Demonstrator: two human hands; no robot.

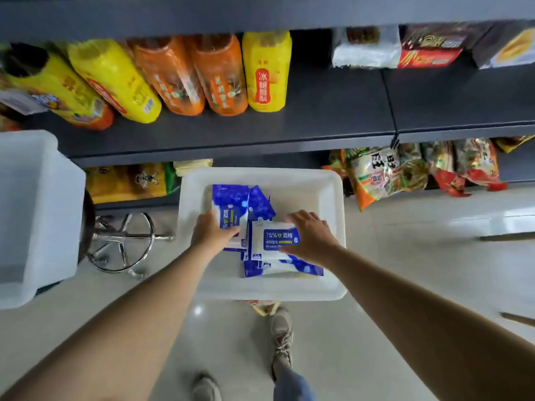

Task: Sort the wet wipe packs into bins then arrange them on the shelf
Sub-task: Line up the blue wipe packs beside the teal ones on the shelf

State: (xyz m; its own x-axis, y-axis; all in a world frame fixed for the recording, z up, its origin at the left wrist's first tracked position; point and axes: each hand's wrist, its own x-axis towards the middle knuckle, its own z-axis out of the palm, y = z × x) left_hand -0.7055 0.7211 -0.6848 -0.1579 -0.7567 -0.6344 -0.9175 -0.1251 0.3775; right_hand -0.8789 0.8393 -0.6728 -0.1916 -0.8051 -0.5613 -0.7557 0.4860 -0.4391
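Note:
A white bin (333, 195) stands on the floor below me and holds several blue-and-white wet wipe packs. My left hand (211, 231) reaches into it and grips one pack (228, 215) on the left side of the pile. My right hand (311, 237) curls around the right edge of another pack (273, 240) with a blue "75%" label, which lies on top of the pile. More packs (260, 202) lie behind and beneath these. The dark shelf (318, 111) runs across in front of me.
A second white bin (31, 215) sits at the left, above a chrome stool base (124, 244). Yellow and orange bottles (173, 73) fill the shelf's left half; boxes (428, 47) stand at the right. Snack bags (405, 172) crowd the lower shelf. My shoes (280, 337) are on the floor.

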